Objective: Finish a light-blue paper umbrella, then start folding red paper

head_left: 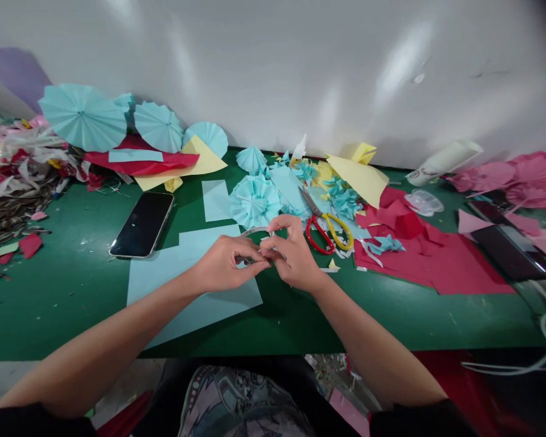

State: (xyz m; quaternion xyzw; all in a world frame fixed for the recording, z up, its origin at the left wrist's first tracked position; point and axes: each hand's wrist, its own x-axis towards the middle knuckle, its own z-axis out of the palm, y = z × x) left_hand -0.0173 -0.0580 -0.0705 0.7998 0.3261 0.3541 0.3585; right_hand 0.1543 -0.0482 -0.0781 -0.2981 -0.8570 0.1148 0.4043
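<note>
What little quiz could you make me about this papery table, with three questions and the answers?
1. Which hand is nearer the scissors?
2. What colour is the paper just below the left hand? A: red. B: light blue. C: yellow.
3. True or false: the scissors are in the left hand.

Key: 1. The right hand. 2. B. 3. False; neither hand holds them.
</note>
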